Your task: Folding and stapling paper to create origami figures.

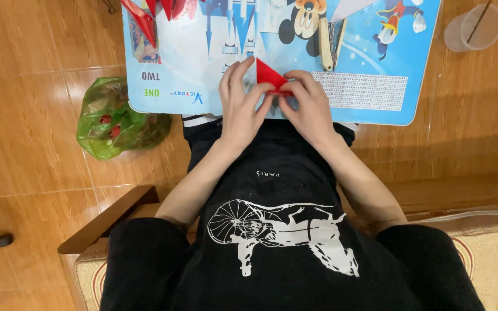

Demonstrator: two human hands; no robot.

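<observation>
Red paper point(268, 75) matt; table top point(364, 63) glossy; floor point(24, 132) shiny wood-look; bag point(116, 121) thin plastic.

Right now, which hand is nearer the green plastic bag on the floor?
Left. The left hand presses the red paper on the bag's side; the right hand is beyond it.

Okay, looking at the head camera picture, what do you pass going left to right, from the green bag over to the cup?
Green plastic bag on the floor → left hand → red folded paper that both hands pinch → right hand → scissors lying on the blue cartoon-printed table → clear plastic cup on the floor.
</observation>
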